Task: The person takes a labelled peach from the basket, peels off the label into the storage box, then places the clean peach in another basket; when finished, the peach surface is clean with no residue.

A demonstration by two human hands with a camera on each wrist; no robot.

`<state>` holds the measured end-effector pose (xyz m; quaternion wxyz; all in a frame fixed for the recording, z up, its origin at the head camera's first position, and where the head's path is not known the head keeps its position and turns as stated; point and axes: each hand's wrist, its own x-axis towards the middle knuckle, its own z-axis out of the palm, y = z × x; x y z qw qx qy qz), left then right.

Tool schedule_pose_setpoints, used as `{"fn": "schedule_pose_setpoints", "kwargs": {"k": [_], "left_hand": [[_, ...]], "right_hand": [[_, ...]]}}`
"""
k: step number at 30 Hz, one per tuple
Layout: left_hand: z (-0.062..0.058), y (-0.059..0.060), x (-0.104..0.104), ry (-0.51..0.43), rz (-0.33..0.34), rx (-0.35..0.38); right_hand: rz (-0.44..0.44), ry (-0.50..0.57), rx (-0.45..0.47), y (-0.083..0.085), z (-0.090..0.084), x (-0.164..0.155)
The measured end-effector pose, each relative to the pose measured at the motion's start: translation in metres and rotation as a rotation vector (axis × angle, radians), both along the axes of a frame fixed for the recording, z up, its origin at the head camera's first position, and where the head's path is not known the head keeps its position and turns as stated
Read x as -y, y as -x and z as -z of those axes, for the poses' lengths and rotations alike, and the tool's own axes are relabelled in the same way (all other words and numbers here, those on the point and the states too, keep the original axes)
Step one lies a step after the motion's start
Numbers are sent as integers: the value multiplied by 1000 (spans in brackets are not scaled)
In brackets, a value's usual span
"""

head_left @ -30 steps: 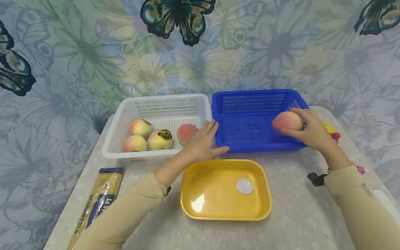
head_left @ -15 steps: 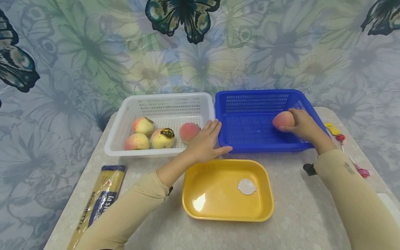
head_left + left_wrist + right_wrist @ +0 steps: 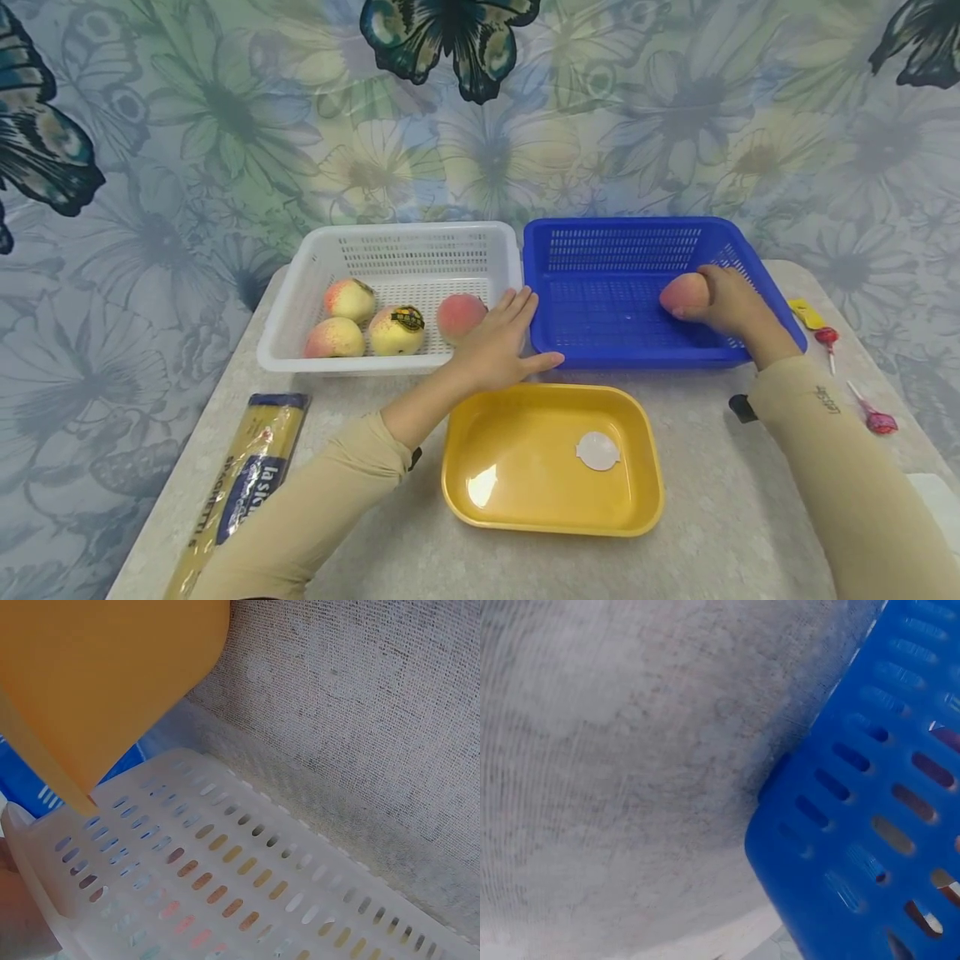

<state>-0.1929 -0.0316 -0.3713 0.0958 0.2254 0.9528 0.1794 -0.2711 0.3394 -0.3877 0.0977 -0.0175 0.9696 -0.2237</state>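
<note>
Inside the right part of the blue basket (image 3: 622, 360), my right hand (image 3: 729, 307) grips a peach (image 3: 684, 295), low near the basket floor. My left hand (image 3: 491, 348) lies with straight fingers over the right front corner of the white basket (image 3: 352, 367), its thumb pointing toward the blue basket. Several peaches sit in the white basket: a reddish peach (image 3: 459, 317) beside my left hand, and a yellow peach (image 3: 396, 332) with a black label among others at the left. The right wrist view has only the blue basket's slotted wall (image 3: 840, 795), with the hand hidden.
A yellow tray (image 3: 555, 527) with a white round sticker stands in front of the baskets. A spaghetti pack (image 3: 243, 492) lies at the left. Near the right edge are lollipops (image 3: 881, 423) and a yellow packet (image 3: 806, 314). A patterned wall covering rises behind.
My right hand has lowered the peach farther into the blue basket and still grips it. My left hand stays on the white basket's corner. The whole view has shifted slightly.
</note>
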Motion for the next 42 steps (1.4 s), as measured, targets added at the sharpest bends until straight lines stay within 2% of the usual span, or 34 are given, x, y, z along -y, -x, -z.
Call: {"fn": "schedule_pose_setpoints", "kwargs": {"k": [5,11,15,19,24,30,36,42], "left_hand": [[-3,-2,0,-8,-9,9],[-7,-2,2,-35,-16,29],[-14,-4,6,-96,-7,38],[-26,-14,19,-197,-11,45],[-40,-32,54,-291,-95,21],[-39,-46,117,-353,-251,-49],[-28,-54,174,-298,-410,-84],[-20,-58,209,-231,-501,-67]], "right_hand": [[-1,-65,-52,-4,-3,0],[-13,-86,-99,-9,-9,2],[-23,-65,-193,-15,-18,8],[-31,-1,-262,-23,-30,19],[-50,126,-266,-38,-46,43],[-181,219,-292,-55,-59,81],[-335,312,-311,-63,-69,121],[-427,374,-290,-67,-75,167]]}}
